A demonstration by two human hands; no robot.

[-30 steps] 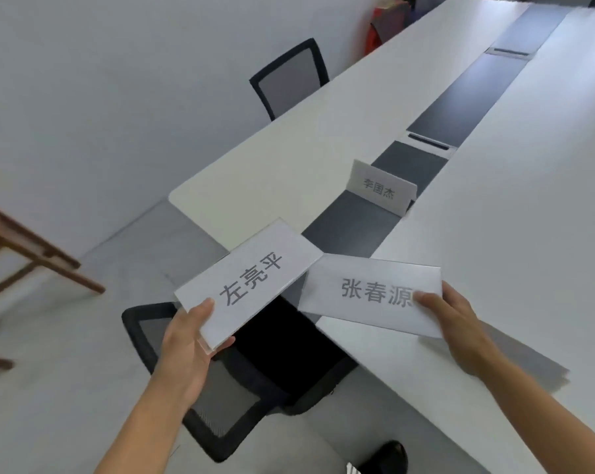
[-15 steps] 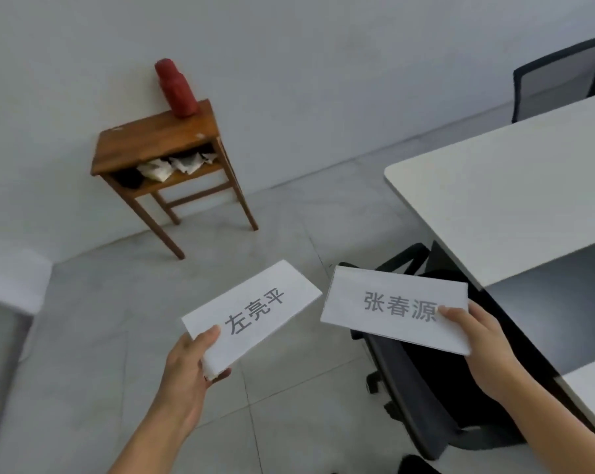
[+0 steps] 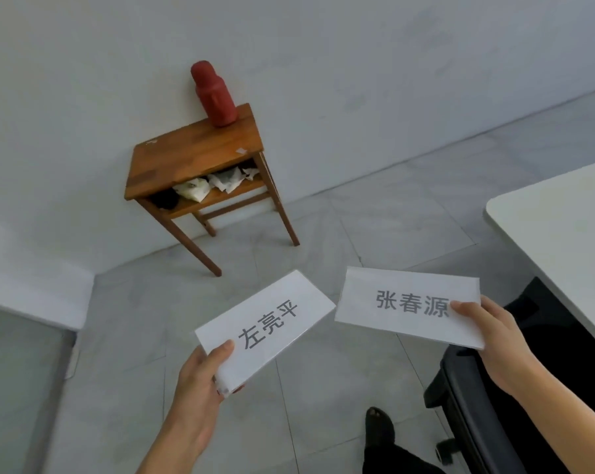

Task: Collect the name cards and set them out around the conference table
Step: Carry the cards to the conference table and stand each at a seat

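1. The left hand (image 3: pixel 200 378) is held out in front of the person, thumb on top and fingers curled underneath, gripping the near short end of a white name card (image 3: pixel 265 328) printed 左亮平 in grey
2. That card slants away from the hand, up and to the right, in the air above the floor
3. The right hand (image 3: pixel 494 340) grips the right end of a second name card (image 3: pixel 409 304), also white, printed 张春源; the thumb presses on the face just beside the last character and the fingers are tucked beneath
4. The second card lies almost level across the view
5. The two cards sit side by side with their inner corners near each other but apart; neither rests on any surface
6. The white conference table (image 3: pixel 562 227) shows only one rounded corner, at the right edge of the view, to the right of both cards
7. A black office chair (image 3: pixel 477 388) stands below the right forearm, by that table corner, with one castor showing
8. A dark shoe (image 3: pixel 378 425) is planted on the grey tiled floor (image 3: pixel 323 388), low down between the two forearms
9. Beyond the cards a small wooden side table (image 3: pixel 193 159) stands against the white wall (image 3: pixel 323 46)
10. A red flask (image 3: pixel 214 94) stands upright at the back right corner of the side tabletop, next to the wall
11. On the shelf under that top lie crumpled white papers (image 3: pixel 220 181), with something dark beside them at the left end, too dim to identify
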